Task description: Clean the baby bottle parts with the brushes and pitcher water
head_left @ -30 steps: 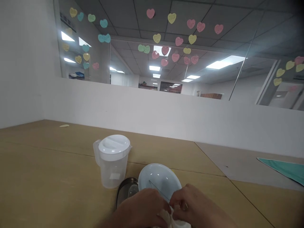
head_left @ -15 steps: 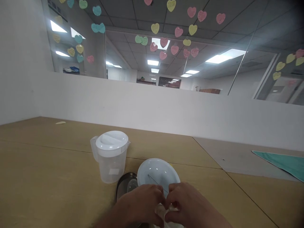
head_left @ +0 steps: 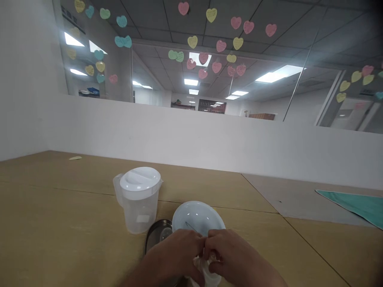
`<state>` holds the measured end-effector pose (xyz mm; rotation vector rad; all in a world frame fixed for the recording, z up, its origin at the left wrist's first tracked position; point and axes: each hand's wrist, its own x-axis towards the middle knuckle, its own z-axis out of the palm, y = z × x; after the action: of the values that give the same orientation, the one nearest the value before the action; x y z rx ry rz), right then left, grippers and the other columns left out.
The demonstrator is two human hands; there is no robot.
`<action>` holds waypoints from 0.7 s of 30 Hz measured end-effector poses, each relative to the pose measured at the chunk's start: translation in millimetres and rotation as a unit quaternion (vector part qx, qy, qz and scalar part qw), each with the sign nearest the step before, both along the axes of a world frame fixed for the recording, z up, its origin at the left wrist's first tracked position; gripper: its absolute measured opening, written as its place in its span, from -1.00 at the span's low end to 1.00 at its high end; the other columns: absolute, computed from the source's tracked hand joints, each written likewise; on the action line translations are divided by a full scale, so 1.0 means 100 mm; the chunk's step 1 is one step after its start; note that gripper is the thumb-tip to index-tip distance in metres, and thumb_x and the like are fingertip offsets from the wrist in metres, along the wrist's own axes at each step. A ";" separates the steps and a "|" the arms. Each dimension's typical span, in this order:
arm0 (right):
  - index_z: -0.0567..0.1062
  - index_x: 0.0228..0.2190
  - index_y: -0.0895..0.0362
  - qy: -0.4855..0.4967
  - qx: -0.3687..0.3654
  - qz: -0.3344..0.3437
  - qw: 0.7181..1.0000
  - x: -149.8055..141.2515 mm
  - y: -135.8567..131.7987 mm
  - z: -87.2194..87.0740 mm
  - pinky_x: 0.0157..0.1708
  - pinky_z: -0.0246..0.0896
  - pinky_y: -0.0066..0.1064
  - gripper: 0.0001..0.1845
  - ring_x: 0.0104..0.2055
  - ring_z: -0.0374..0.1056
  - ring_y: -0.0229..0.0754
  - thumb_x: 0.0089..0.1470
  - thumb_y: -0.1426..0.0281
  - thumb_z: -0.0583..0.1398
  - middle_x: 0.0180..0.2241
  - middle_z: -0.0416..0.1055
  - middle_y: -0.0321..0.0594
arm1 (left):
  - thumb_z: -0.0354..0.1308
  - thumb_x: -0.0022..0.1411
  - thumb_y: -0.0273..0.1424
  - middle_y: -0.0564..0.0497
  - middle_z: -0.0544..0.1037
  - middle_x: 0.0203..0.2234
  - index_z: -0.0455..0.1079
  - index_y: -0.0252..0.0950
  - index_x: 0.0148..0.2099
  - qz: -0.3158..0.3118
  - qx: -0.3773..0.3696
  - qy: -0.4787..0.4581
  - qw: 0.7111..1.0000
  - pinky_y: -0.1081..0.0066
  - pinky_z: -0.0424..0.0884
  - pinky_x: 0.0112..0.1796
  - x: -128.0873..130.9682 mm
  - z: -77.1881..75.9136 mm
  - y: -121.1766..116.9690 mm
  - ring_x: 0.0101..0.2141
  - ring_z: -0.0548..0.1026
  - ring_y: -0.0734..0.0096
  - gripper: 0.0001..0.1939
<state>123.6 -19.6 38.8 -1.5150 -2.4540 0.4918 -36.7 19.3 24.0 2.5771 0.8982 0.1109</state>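
At the bottom of the view my left hand [head_left: 185, 253] and my right hand [head_left: 230, 255] meet, fingers curled and fingertips close together. Both are closed on a whitish translucent thing [head_left: 206, 273], mostly hidden under the fingers, so its kind is unclear. Just beyond them stands a white bowl [head_left: 196, 213] with a thin wire-like item [head_left: 190, 226] inside it. A dark metal tray [head_left: 154, 235] lies left of the bowl, partly covered by my left hand, and a small clear rounded object [head_left: 165, 233] rests in it.
A translucent pitcher [head_left: 140, 201] with a white lid stands behind the tray. A teal cloth [head_left: 353, 205] lies at the right on the grey part of the table. A small pale flat piece [head_left: 75, 158] is at the far left. A white wall [head_left: 179, 135] closes off the back.
The camera view has shifted slightly. My hands remain together over the whitish thing, and the right fingers have moved a little, showing more of it below them.
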 end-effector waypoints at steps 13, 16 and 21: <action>0.52 -0.45 0.05 0.013 -0.007 0.007 1.000 -0.01 -0.01 -0.10 -0.26 0.10 -0.48 -0.64 -0.23 0.35 -0.22 -0.31 0.66 0.12 -0.28 0.47 -0.37 | 0.33 -0.27 -0.26 0.04 0.48 -0.27 0.33 -0.25 -0.23 -0.041 -0.030 0.003 0.999 0.44 0.29 -0.32 -0.06 0.00 0.02 -0.28 0.46 0.25 -0.52; 0.54 -0.45 0.07 -0.005 -0.011 0.006 1.000 -0.05 0.01 -0.09 -0.23 0.12 -0.48 -0.64 -0.19 0.37 -0.19 -0.26 0.67 0.10 -0.27 0.49 -0.31 | 0.35 -0.31 -0.28 0.03 0.47 -0.20 0.32 -0.24 -0.19 -0.053 -0.039 -0.020 0.998 0.39 0.29 -0.21 -0.06 -0.06 0.08 -0.20 0.43 0.21 -0.45; 0.57 -0.41 0.08 -0.013 -0.053 0.047 0.997 -0.12 0.01 0.01 -0.27 0.15 -0.55 -0.59 -0.23 0.39 -0.24 -0.23 0.69 0.07 -0.27 0.50 -0.30 | 0.37 -0.32 -0.33 0.09 0.49 -0.33 0.37 -0.28 -0.24 -0.048 -0.107 0.024 0.993 0.47 0.32 -0.32 -0.08 -0.13 0.18 -0.30 0.46 0.30 -0.50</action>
<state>111.1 -18.2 39.9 -1.4599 -2.5658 0.6327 -44.3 36.9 11.5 2.4267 0.7584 -0.0722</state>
